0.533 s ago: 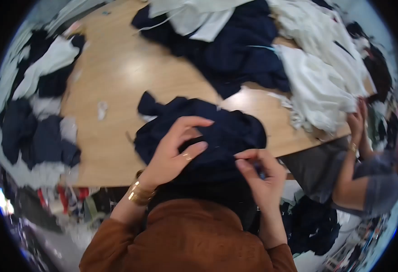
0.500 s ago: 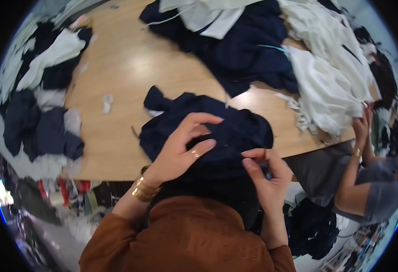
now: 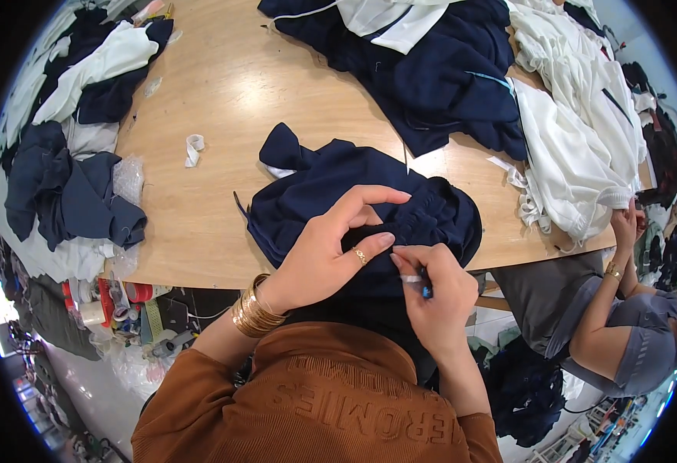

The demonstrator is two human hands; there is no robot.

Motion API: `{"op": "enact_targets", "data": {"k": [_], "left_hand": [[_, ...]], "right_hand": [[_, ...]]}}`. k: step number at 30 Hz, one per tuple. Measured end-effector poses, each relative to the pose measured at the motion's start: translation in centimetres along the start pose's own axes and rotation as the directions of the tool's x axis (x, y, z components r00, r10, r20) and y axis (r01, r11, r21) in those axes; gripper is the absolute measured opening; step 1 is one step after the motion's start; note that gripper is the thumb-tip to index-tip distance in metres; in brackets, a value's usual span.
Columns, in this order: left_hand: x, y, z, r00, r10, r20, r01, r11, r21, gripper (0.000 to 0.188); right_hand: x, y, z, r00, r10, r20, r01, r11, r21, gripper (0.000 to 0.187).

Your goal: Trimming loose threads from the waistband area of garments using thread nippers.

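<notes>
A navy garment (image 3: 330, 177) with a gathered elastic edge (image 3: 427, 212) lies bunched at the near edge of the table. My left hand (image 3: 327, 251) is curled around the fabric by the gathers, thumb and forefinger on either side of a fold. Close to that thumb, my right hand (image 3: 442, 293) is closed, its thumb and forefinger tips together at the cloth. Within its fingers sits a small tool with a blue end (image 3: 427, 292) and a pale part, mostly hidden. What the right fingertips pinch is too small to make out.
Another navy garment (image 3: 431, 85) lies farther back, white garments (image 3: 566, 154) to the right. Dark clothes (image 3: 84, 201) are piled at the left edge. A white strip (image 3: 193, 150) rests on the wooden table (image 3: 207, 208). At right, another person's hand (image 3: 625, 224) touches white cloth.
My right hand has moved left and inward, its fingertips now close to my left thumb. My left hand has come onto the gathered edge. The view has shifted slightly.
</notes>
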State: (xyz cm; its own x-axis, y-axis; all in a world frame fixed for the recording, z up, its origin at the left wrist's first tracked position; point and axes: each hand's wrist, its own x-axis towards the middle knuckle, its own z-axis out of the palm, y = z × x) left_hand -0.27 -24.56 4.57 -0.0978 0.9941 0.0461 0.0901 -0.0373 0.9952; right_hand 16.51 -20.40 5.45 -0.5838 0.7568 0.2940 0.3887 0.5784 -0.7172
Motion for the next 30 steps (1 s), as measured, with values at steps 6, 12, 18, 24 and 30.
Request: {"op": "enact_targets", "data": {"k": [6,12,18,24,30], "left_hand": [[0.2,0.1,-0.1,1.0,-0.025,-0.007,0.024,0.997,-0.077,0.039],[0.4,0.4,-0.8,0.994,0.008,0.105,0.003,0.994,-0.106,0.046],[0.2,-0.4,-0.7,0.992,0.037,0.117,-0.018,0.987,-0.158,0.052],[0.3,0.3,-0.8,0.987,0.023,0.158,-0.001,0.99,-0.139,0.057],[0.1,0.0,-0.5,0.989,0.042,0.14,-0.024,0.992,-0.125,0.057]], "right_hand": [[0.3,0.7,-0.7,0.991,0.13,-0.017,-0.129,0.991,0.025,0.022],[1.7,1.0,-4.1,0.977,0.059,0.204,-0.015,0.977,-0.211,0.025],[2.0,0.3,-5.3,0.958,-0.032,0.284,0.103,0.965,-0.24,0.033],[2.2,0.9,-4.8,0.951,-0.169,0.259,0.257,0.898,-0.356,0.03],[2.2,0.9,-4.2,0.942,-0.155,0.297,0.248,0.919,-0.307,0.03]]}}
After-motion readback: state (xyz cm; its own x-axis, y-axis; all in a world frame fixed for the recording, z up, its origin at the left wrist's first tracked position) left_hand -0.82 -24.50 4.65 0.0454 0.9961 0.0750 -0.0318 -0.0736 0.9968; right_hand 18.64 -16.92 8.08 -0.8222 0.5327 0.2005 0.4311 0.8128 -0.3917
